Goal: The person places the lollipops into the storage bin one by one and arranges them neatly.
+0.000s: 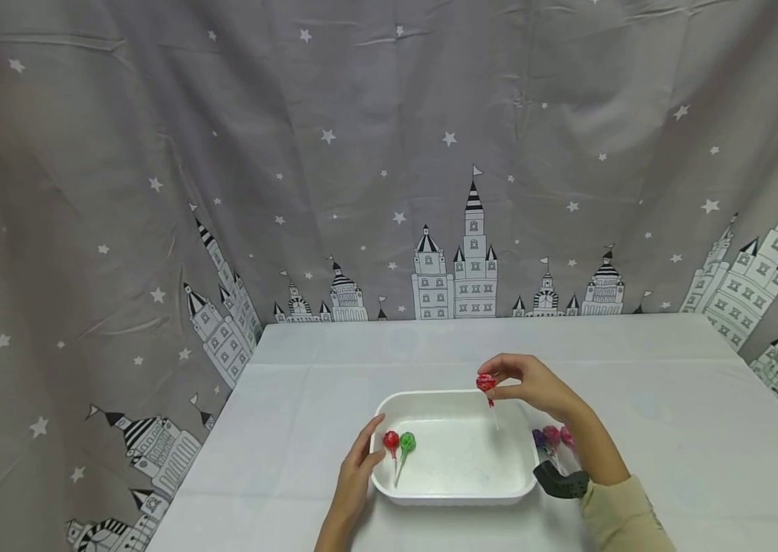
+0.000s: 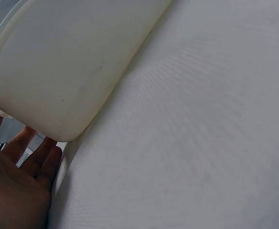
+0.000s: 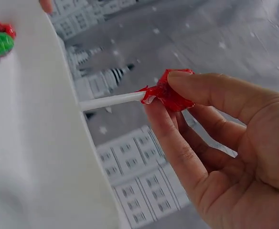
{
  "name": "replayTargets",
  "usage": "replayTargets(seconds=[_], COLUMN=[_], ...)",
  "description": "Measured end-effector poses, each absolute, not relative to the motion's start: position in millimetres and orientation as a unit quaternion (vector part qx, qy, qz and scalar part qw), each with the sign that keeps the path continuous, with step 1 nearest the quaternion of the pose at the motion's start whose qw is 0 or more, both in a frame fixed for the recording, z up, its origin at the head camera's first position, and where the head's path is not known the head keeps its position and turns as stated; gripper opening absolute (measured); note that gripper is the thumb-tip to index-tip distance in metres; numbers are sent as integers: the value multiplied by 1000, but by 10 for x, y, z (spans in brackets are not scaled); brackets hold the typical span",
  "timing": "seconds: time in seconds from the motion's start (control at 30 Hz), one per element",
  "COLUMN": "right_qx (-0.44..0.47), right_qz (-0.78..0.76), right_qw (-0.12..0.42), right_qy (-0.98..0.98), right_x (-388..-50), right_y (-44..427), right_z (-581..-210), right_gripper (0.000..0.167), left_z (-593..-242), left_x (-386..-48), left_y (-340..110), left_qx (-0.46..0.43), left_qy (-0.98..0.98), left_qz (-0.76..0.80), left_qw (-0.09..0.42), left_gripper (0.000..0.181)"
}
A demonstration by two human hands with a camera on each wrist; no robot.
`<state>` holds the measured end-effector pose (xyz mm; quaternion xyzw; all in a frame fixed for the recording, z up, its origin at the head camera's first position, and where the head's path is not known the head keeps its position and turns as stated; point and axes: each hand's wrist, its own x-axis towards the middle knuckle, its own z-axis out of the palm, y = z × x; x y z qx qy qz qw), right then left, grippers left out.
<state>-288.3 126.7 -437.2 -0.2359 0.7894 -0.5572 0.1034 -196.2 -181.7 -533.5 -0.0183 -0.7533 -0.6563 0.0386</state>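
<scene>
A red-wrapped lollipop (image 1: 486, 382) is pinched between the thumb and fingers of my right hand (image 1: 530, 382), above the back right part of a white tray (image 1: 457, 498). Its white stick (image 3: 113, 101) points down toward the tray in the head view. Inside the tray, at the left, a red lollipop (image 1: 392, 441) and a green lollipop (image 1: 407, 442) lie side by side. My left hand (image 1: 354, 468) rests against the tray's left rim with fairly straight fingers; the left wrist view shows several fingers (image 2: 32, 162) by the tray's outer wall, their tips partly hidden.
To the right of the tray lie a purple lollipop (image 1: 539, 438) and pink lollipops (image 1: 551, 435), partly covered by the right forearm and its black wrist strap (image 1: 559, 483). A white-covered table (image 1: 278, 460) carries everything. Behind it hangs a grey curtain (image 1: 361, 153) with castles and stars.
</scene>
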Motion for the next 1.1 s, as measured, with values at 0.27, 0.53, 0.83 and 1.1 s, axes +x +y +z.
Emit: replayTargets(seconds=[0.27,0.53,0.83,1.1], right_qx=[-226,-187,-192,-213], right_qz=[-590,-641,-643,-604], right_qw=[127,147,163,161], right_qy=[765,730,723,751], right_x=[-2896,-2883,-2851,-2766], right_y=[895,621,447,381], right_z=[-4470,-4623,-4728,-4685], right_gripper=[34,36,34,30], left_z=[-5454,-5267,-5064,-5170], left_x=[-1997,-1933,-1842,-1889], left_y=[-1838,-1801,-1747,-1779], left_qx=[-25,-26,-24,-28], left_qy=[-753,-751,-764,-762], left_qz=[-656,-658,-643,-646], left_qw=[48,40,36,41], left_gripper=[50,51,51,51])
